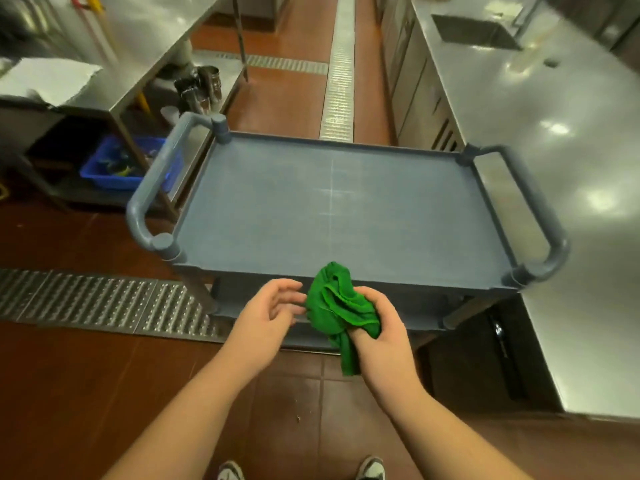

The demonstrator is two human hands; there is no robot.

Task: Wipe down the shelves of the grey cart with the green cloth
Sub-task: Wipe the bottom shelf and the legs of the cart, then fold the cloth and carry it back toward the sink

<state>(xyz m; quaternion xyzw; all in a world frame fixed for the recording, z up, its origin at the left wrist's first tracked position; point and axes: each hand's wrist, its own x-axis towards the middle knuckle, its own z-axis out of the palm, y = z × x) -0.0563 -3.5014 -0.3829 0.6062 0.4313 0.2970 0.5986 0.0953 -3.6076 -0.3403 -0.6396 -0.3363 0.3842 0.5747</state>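
The grey cart (332, 202) stands in front of me, its flat top shelf bare, with a tube handle at each end. A lower shelf shows just under the near rim, mostly hidden. My right hand (384, 334) grips a bunched green cloth (337, 306) in the air just before the cart's near edge, a tail of cloth hanging below the fist. My left hand (268, 311) hovers beside the cloth with fingers loosely spread, fingertips close to the fabric; whether they touch it I cannot tell.
A long steel counter (540, 140) with a sink runs along the right, touching the cart's right handle. A steel table (114, 64) on the left has a blue crate (117, 164) and metal cups beneath. Floor drain grates (104, 303) cross the red tile floor.
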